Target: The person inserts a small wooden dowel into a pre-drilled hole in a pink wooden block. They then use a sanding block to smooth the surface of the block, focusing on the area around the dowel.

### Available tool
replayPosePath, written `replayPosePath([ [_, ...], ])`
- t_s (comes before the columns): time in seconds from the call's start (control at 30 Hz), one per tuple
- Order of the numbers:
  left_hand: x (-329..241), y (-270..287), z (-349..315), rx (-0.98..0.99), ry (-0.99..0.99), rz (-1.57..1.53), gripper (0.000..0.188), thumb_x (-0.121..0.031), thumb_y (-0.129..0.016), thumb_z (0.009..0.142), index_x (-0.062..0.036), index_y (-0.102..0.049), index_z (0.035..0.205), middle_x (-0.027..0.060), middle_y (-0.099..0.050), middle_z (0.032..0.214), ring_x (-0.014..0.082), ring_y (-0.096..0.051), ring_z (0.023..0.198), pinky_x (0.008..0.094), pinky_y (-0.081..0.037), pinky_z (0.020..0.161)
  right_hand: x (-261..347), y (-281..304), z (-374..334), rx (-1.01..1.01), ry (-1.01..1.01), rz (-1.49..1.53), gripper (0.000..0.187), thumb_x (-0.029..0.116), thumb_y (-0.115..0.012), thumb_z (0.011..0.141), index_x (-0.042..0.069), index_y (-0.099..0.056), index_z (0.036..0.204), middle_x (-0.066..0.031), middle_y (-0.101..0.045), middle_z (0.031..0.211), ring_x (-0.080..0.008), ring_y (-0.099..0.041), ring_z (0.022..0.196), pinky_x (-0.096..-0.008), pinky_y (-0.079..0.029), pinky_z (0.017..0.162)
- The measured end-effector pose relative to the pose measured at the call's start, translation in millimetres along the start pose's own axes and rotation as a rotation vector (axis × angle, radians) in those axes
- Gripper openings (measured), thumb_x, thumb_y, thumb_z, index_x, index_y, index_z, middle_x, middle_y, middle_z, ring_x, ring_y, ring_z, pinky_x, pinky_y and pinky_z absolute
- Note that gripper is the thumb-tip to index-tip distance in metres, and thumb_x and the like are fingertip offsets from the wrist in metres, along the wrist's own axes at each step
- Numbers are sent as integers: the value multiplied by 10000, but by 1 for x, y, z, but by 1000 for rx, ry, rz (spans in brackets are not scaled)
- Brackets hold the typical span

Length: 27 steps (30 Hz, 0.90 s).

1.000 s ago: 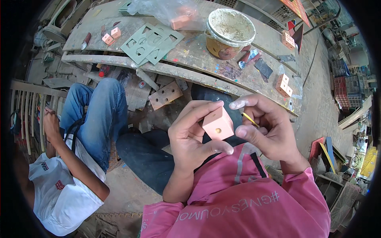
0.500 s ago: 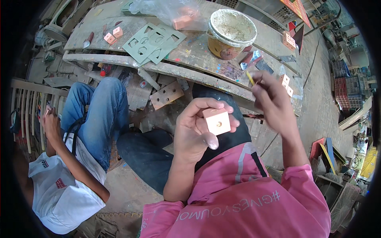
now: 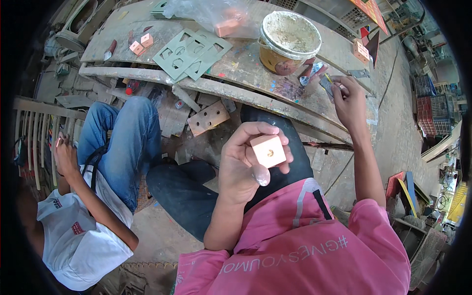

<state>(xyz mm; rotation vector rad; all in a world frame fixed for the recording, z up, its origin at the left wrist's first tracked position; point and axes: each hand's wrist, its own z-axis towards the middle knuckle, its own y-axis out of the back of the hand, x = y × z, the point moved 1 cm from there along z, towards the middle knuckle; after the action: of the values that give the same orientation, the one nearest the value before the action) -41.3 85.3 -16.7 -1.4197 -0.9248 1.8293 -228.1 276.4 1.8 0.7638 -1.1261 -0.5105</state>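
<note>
A small peach-coloured cube (image 3: 263, 156) with a round mark or hollow on its front face rests in my left hand (image 3: 235, 169). My fingers curl behind it, and the thumb lies along its lower side. My right hand (image 3: 351, 102) is above the right end of the worktable, pinching a thin yellow stick (image 3: 328, 77). The stick's tip is over a flat dark grey piece (image 3: 324, 87), beside a crumpled blue and white wrapper (image 3: 309, 74); whether it touches either I cannot tell.
On the paint-spotted table (image 3: 236, 81) stand a crusted bucket (image 3: 281, 61), green cut-out templates (image 3: 189, 51), peach cubes (image 3: 141, 44), another block (image 3: 361, 50) and a plastic bag (image 3: 196, 12). A block with holes (image 3: 209, 118) lies below. A person in white (image 3: 86, 236) sits at left.
My right hand has moved away from the cube, up and right to the tabletop, carrying the yellow stick. My left hand keeps the cube in nearly the same place.
</note>
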Motion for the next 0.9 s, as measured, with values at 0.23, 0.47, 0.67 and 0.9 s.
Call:
replayPosePath([
  [0.23, 0, -14, 2, -173, -122, 80, 738, -218, -844, 683, 25, -504, 1291, 128, -605, 993, 206, -632, 855, 313, -568, 650, 106, 45, -56, 477, 507, 300, 353, -64, -596, 754, 34, -677, 1082, -70, -559, 662, -176, -521, 528, -303, -414, 494],
  [0.47, -6, -18, -1, -181, -65, 209, 706, -213, -748, 811, 69, -404, 1360, 174, -614, 1128, 204, -635, 958, 341, -524, 864, 125, 61, -55, 515, 627, 21, 491, 3, -678, 635, 141, -699, 1106, -41, -417, 589, -192, -476, 480, -344, -364, 426],
  [0.67, -9, -20, -7, -176, -37, 197, 651, -205, -748, 812, 78, -450, 1317, 171, -635, 1075, 206, -652, 898, 327, -548, 802, 130, 68, -54, 539, 743, -120, 577, 16, -656, 582, 156, -689, 1141, -20, -386, 600, -164, -448, 454, -326, -353, 399],
  [0.9, -13, -21, -10, -179, 97, 137, 505, -189, -719, 841, 90, -538, 1222, 168, -647, 1028, 203, -655, 876, 303, -557, 757, 133, 73, -50, 571, 876, -253, 570, 74, -635, 572, 142, -691, 1135, -3, -368, 613, -120, -432, 443, -295, -331, 371],
])
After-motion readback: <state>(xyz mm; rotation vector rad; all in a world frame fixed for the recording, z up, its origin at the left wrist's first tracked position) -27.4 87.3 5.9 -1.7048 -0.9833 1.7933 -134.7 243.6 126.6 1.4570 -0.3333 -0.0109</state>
